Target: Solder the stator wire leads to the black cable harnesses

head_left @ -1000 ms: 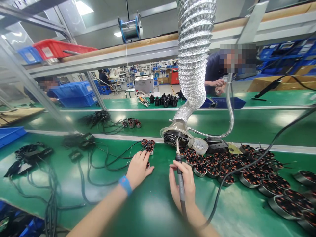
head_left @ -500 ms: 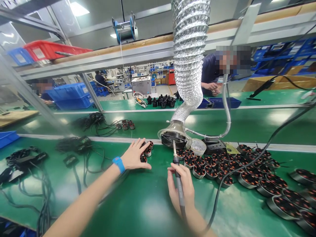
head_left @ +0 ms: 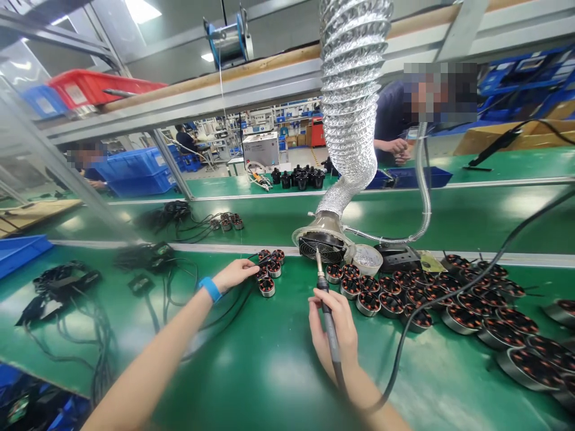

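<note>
Our right grip (head_left: 339,320) is closed on the soldering iron (head_left: 330,335); our left grip (head_left: 233,275) is at the small core cluster (head_left: 266,288).
Iron points far, tip up, in front of the fan grille (head_left: 309,250) in our view; can't tell if they touch. Left fingertips are bunched at the left edge of the cluster, by black leads; we can't tell if they're closed on one. Cluster sits on the green counter (head_left: 278,377), left of the fan, copper windings up. Larger core group (head_left: 462,318) spreads right of the iron, a round white bowl (head_left: 367,261) just beyond its left end. Black cables (head_left: 58,290) lie at left on the counter. Foil duct (head_left: 353,108) drops to the fan from above.
</note>
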`<act>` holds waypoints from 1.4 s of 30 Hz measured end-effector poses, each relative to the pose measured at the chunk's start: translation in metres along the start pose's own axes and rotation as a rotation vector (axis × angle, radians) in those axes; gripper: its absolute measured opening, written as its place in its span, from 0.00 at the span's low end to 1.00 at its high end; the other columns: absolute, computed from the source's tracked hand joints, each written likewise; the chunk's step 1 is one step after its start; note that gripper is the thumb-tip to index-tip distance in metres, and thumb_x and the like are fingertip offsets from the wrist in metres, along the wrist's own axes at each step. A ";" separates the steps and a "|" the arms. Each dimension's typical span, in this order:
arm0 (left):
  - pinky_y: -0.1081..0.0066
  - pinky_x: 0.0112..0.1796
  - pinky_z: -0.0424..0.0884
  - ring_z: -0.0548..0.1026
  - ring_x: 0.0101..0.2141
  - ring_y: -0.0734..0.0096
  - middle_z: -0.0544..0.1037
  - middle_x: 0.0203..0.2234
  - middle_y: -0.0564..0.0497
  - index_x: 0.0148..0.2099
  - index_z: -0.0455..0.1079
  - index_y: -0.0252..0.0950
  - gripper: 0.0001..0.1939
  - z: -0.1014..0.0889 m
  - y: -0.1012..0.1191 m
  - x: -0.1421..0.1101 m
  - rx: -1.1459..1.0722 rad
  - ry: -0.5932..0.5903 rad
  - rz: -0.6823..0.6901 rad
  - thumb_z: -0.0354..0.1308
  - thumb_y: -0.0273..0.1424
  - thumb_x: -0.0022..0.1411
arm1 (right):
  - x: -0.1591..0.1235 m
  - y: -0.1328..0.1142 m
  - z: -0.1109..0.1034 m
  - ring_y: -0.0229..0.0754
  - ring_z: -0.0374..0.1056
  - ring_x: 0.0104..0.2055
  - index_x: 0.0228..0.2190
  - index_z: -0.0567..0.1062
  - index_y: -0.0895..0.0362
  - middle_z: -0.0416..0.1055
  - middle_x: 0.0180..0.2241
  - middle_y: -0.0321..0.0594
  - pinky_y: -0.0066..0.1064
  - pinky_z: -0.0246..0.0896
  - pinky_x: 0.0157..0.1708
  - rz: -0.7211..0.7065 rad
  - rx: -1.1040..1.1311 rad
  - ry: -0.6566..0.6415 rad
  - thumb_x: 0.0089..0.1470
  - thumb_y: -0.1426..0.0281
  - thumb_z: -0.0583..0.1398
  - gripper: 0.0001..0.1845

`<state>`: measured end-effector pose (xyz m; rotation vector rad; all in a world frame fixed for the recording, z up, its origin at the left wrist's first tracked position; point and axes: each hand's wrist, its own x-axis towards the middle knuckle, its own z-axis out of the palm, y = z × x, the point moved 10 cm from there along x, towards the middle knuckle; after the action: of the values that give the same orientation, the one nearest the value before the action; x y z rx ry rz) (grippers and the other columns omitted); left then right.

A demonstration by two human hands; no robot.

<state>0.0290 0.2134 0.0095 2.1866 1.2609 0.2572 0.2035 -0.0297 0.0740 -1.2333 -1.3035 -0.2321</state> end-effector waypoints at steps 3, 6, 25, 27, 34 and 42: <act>0.69 0.34 0.67 0.74 0.33 0.63 0.78 0.32 0.47 0.45 0.75 0.30 0.32 -0.006 0.006 0.001 -0.029 0.015 0.019 0.55 0.56 0.56 | 0.000 0.001 0.002 0.40 0.69 0.43 0.50 0.69 0.56 0.68 0.41 0.45 0.33 0.69 0.43 0.001 0.006 -0.008 0.59 0.80 0.58 0.18; 0.66 0.38 0.68 0.74 0.38 0.57 0.77 0.39 0.44 0.53 0.71 0.34 0.38 -0.010 0.017 -0.010 0.074 0.109 0.030 0.56 0.60 0.53 | -0.001 0.000 0.002 0.40 0.69 0.43 0.50 0.69 0.57 0.68 0.41 0.44 0.32 0.68 0.43 0.005 0.014 -0.009 0.59 0.81 0.58 0.18; 0.53 0.54 0.66 0.63 0.58 0.44 0.59 0.60 0.37 0.73 0.41 0.44 0.64 0.027 0.066 0.012 0.496 0.011 0.555 0.66 0.60 0.41 | -0.006 0.002 0.005 0.39 0.69 0.43 0.50 0.70 0.56 0.67 0.43 0.44 0.30 0.67 0.43 0.019 0.029 -0.038 0.59 0.81 0.57 0.18; 0.49 0.55 0.65 0.60 0.60 0.39 0.57 0.62 0.36 0.72 0.45 0.44 0.64 0.028 0.069 0.014 0.523 0.007 0.569 0.66 0.61 0.39 | -0.006 0.002 0.005 0.39 0.70 0.43 0.50 0.70 0.55 0.68 0.43 0.44 0.30 0.67 0.43 0.018 0.027 -0.041 0.59 0.81 0.57 0.19; 0.53 0.53 0.68 0.66 0.57 0.45 0.60 0.61 0.39 0.66 0.54 0.41 0.54 0.031 0.074 0.014 0.482 -0.012 0.606 0.67 0.58 0.41 | -0.004 0.001 0.002 0.40 0.70 0.43 0.50 0.70 0.55 0.68 0.42 0.44 0.31 0.68 0.43 0.016 0.015 -0.024 0.59 0.81 0.58 0.19; 0.53 0.53 0.67 0.69 0.53 0.43 0.65 0.56 0.36 0.67 0.51 0.34 0.62 0.036 0.072 0.026 0.585 -0.051 0.527 0.67 0.61 0.37 | -0.007 0.002 0.004 0.40 0.71 0.42 0.51 0.70 0.54 0.68 0.42 0.44 0.31 0.70 0.41 0.020 0.031 -0.035 0.59 0.81 0.57 0.20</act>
<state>0.1114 0.1943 0.0193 2.9912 0.7619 0.0312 0.2002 -0.0285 0.0666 -1.2288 -1.3193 -0.1763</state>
